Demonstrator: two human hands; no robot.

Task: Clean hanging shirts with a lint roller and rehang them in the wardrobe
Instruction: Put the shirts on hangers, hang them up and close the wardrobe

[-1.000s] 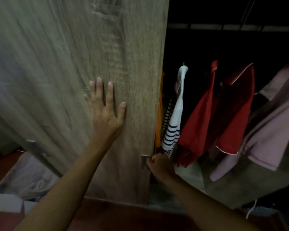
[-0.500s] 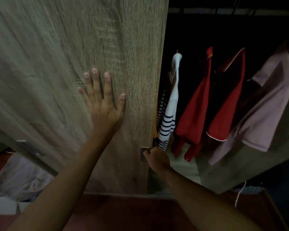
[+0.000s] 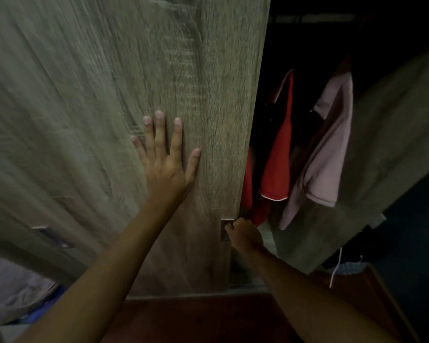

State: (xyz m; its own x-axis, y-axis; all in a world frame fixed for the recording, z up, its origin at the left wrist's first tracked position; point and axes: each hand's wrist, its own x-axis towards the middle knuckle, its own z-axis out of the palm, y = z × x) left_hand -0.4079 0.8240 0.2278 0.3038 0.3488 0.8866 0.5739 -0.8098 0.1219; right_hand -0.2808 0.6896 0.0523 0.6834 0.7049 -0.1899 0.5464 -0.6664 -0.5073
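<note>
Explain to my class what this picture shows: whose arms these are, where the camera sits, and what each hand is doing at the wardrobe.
No machine here: a person wears a camera on the head, looking forward and down, so the two bare arms are the wearer's own. The left hand lies flat, fingers spread, on the wooden wardrobe door. The right hand is curled into a fist at the door's edge, at a small metal handle. Inside the dark opening hang a red shirt and a pale pink shirt. No lint roller is in sight, and neither hand holds a garment. Pale cloth lies low on the left; what it is cannot be told.
</note>
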